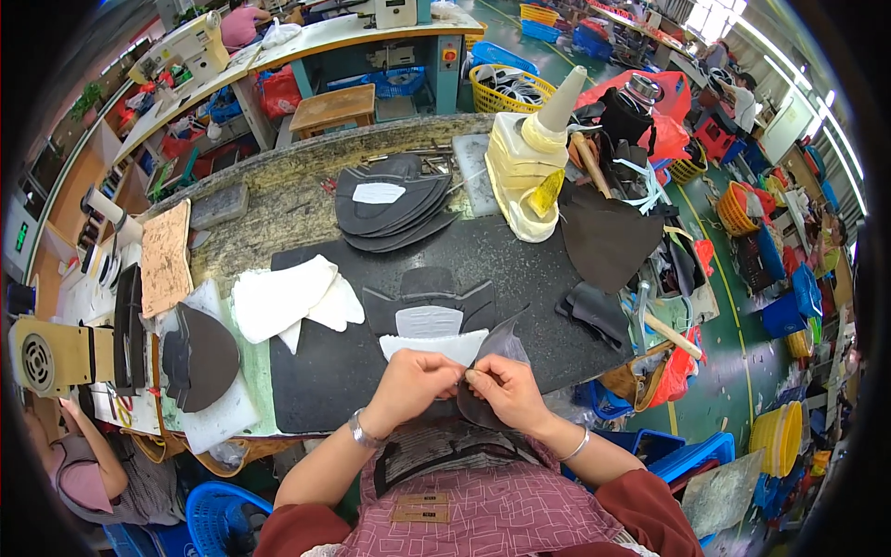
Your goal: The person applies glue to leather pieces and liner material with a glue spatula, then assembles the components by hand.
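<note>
Closely, my left hand and right hand, nearly closed, are pinching a dark shoe-upper piece; uneven tugging would be puckering it.

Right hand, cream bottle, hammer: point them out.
Right hand (510, 392): head view, on the back of the hand.
Cream bottle (515, 165): head view, on its body, below the cone nozzle.
Hammer (673, 336): head view, on its wooden handle.

Green floor, yellow lines; 1 wooden stool beside pale-topped bench; bright window upper right.
</note>
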`<state>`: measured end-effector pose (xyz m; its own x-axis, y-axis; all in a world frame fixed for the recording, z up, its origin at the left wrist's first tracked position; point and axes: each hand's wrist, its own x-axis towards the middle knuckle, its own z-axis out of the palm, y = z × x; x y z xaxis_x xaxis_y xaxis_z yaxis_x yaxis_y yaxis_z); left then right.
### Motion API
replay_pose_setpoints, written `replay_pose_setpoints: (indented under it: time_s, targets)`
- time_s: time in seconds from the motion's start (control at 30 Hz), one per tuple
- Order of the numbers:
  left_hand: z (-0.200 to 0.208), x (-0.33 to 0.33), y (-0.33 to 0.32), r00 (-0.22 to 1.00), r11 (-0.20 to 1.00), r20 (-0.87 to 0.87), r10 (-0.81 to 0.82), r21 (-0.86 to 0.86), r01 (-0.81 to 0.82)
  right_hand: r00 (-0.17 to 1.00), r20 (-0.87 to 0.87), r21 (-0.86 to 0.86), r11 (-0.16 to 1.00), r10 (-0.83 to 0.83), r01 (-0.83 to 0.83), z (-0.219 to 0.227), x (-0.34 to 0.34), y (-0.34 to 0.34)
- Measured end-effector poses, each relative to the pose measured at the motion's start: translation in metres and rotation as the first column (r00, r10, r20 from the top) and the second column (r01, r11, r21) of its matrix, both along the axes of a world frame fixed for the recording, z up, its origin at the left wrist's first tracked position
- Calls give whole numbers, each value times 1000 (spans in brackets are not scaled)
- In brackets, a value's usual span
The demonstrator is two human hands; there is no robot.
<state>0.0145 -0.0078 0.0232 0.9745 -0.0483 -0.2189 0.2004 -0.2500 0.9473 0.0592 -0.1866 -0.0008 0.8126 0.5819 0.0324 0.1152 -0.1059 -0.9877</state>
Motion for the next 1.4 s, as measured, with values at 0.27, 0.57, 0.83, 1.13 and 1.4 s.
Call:
replay_pose_setpoints:
  time_s: [0.27, 0.57, 0.83, 1.13, 1.4]
  targets:
    - [24, -13, 4, 994, 963, -14, 106, -248, -106, 961, -269, 63, 997, 62, -46, 23, 2, 0]
    - [5, -8, 20, 988, 974, -48, 146, -170, -152, 955, 296, -29, 1000, 15, -6, 14, -6, 18]
    - [38, -6, 12, 998, 998, 42, -57, 22, 56, 983, 58, -120, 979, 173, -165, 41, 8, 16]
    - [52, -6, 7, 753, 869, 645, 134, 289, -402, 986, 69, 177, 974, -153, 139, 70, 5, 31]
    - [27, 32, -9, 441, 637, 898, -14, 347, -688, 759, 542, 15, 908, -360, 419, 21, 35, 51]
